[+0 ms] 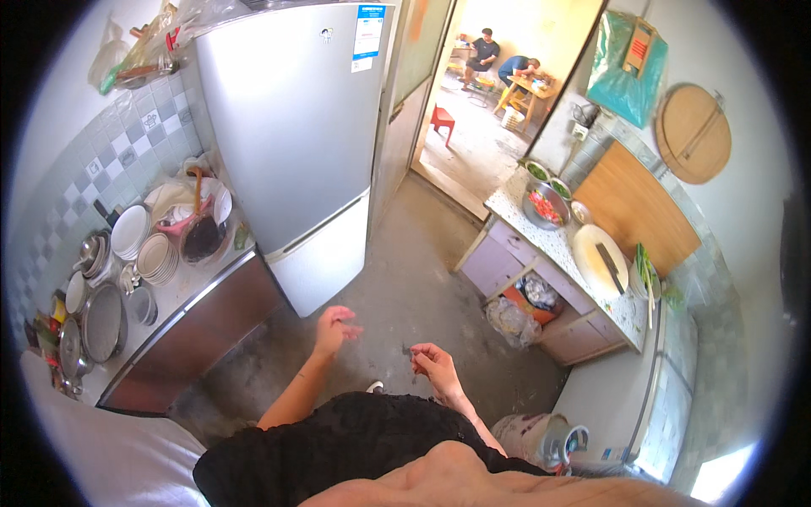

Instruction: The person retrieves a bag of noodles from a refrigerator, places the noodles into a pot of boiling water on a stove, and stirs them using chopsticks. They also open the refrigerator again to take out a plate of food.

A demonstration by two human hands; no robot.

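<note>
My left hand (336, 332) hangs in the air over the concrete floor, fingers loosely bent and apart, holding nothing. It is nearest to the lower corner of the silver refrigerator (298, 127). To the right, my right hand (437, 370) is also raised above the floor, its fingers loosely curled and the thumb near the index finger. I see nothing in it. Neither hand touches a surface. On the speckled counter (507, 199) at the right are a metal bowl of chopped red food (545, 206), a round cutting board (586, 253) with a cleaver (610, 266), and green stalks (645, 263).
Stacked bowls (157, 258), plates (131, 232) and a metal tray (104, 322) crowd the left counter (184, 288). A gas cylinder (529, 437) stands near my right side. Plastic bags (512, 322) bulge from the right cabinet. Beyond the doorway, two people (485, 51) sit near tables.
</note>
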